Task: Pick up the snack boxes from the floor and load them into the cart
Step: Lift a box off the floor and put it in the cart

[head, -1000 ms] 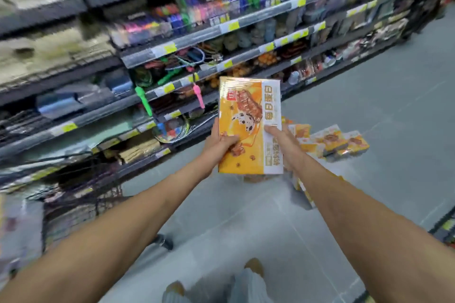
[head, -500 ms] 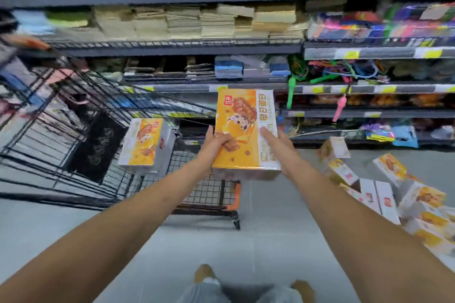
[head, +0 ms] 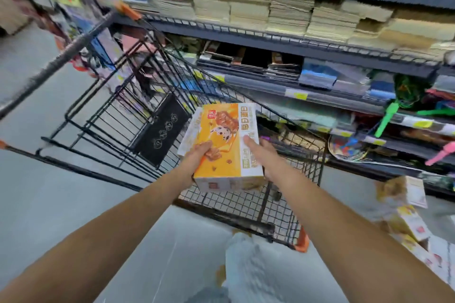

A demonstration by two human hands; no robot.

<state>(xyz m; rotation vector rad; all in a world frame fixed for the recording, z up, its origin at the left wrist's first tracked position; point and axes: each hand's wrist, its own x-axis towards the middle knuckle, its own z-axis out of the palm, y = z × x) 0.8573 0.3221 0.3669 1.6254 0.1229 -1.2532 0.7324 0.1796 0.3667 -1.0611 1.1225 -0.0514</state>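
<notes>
Left hand (head: 197, 158) and right hand (head: 262, 155) clasp an orange snack box (head: 225, 140) by its sides over the cart (head: 118, 115), partly covering a second box (head: 189, 128) inside. Let go tilted, it could slide off or snag the wire rim. Spilled boxes (head: 406, 221) litter the floor, right

**Snack box carried from the aisle to over the cart**

A second ago the snack box (head: 225, 140) was held up in front of the shelves (head: 270, 37), with the floor pile right behind it. Half a second ago it hung short of the cart (head: 118, 115). Now the left hand (head: 197, 157) and right hand (head: 263, 155) hold it lower, over the wire basket. It covers most of the second box (head: 190, 130) already in the cart, leaving only a pale edge at its left. The view has swung left, so the boxes on the floor (head: 403, 221) now sit at the right edge.
</notes>
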